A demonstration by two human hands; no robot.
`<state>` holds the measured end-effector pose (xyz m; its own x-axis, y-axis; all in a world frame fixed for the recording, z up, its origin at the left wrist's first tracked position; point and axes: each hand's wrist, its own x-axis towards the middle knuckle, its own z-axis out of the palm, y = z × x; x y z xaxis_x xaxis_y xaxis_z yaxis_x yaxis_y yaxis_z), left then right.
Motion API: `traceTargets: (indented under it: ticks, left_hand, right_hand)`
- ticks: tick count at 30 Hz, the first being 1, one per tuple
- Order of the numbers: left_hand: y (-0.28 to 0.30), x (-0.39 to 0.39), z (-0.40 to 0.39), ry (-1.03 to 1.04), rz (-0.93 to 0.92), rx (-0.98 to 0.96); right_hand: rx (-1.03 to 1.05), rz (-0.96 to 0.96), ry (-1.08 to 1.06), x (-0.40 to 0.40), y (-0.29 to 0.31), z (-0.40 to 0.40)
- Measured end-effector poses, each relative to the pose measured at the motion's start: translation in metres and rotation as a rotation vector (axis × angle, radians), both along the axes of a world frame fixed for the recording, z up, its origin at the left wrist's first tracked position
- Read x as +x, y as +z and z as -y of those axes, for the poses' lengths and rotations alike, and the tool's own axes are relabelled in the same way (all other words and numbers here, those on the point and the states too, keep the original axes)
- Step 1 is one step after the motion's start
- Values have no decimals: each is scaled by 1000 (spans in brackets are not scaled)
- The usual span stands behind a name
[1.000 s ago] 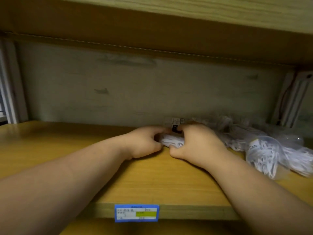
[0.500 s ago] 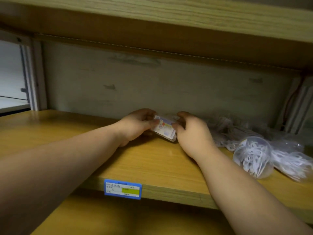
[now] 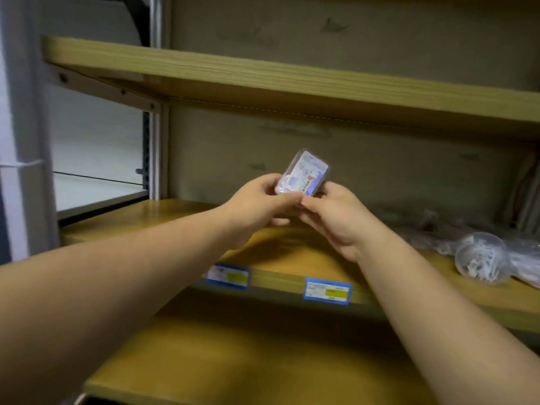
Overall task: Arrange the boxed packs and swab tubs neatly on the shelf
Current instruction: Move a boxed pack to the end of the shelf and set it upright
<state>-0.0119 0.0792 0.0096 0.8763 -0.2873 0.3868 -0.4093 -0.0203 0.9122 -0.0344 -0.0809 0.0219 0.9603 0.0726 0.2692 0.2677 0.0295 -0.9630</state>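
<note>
Two bare forearms reach toward a wooden shelf (image 3: 187, 226). The left hand (image 3: 257, 203) and right hand (image 3: 336, 217) together pinch a small boxed pack (image 3: 302, 175), clear-cased with a white and lilac label, held up in the air above the shelf board and tilted, its top leaning away to the right. Fingers and thumbs of both hands curl round its lower end; the upper half stands free. Well to the right of the right hand, on the same shelf, a clear round swab tub (image 3: 480, 261) lies on its side among loose clear bags of swabs (image 3: 523, 258). Below the hands, two blue price tags (image 3: 327, 290) sit on the shelf edge. Likely risk: the grip covers only the pack's bottom, so the smooth case could slip or tip forward; set down crooked, it would spoil a neat row
</note>
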Motion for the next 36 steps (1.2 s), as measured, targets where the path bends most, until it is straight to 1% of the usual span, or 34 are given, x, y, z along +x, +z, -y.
traceTargets:
  ticks: [2, 5, 7, 8, 10, 11, 12, 14, 16, 21, 25, 28, 29, 32, 34, 36]
  left_hand:
    - [-1, -7, -52, 32, 57, 78]
    - [-5, -11, -136, 103, 92, 223]
    - [-12, -5, -185, 264, 113, 326]
    - [-16, -1, -205, 380, 103, 328]
    - [-22, 8, -229, 532, -3, 225]
    - [-24, 12, -234, 560, -52, 204]
    - [-26, 14, -234, 553, -76, 234]
    - [-31, 20, -232, 503, -53, 310]
    - [-33, 21, -231, 508, -31, 298]
    - [-35, 24, -236, 546, -34, 295]
    - [-36, 24, -234, 535, -66, 297]
    - [-35, 28, -232, 564, -112, 267]
    - [-34, 32, -230, 583, -134, 266]
    - [-26, 46, -218, 628, -168, 310]
    - [-15, 63, -209, 682, -152, 308]
    - [-1, 81, -203, 724, -130, 270]
  right_hand:
    - [-62, 42, -72, -1, -2, -43]
    - [-277, 170, -289, -2, -7, -114]
    - [-374, 176, -301, 3, -18, -165]
    - [-381, 142, -298, 8, -23, -188]
    - [-304, 58, -292, 25, -36, -222]
    - [-285, 33, -307, 32, -40, -234]
    - [-303, 20, -352, 36, -42, -240]
    - [-338, -24, -432, 44, -44, -241]
    - [-336, -53, -420, 46, -47, -238]
    - [-396, 34, -451, 41, -49, -233]
    - [-431, 35, -480, 46, -53, -234]
    - [-461, 68, -457, 48, -53, -237]
    - [-423, 64, -426, 50, -53, -235]
    - [-320, -35, -327, 62, -47, -234]
    - [-348, -91, -318, 80, -34, -234]
    - [-444, -100, -322, 101, -14, -234]
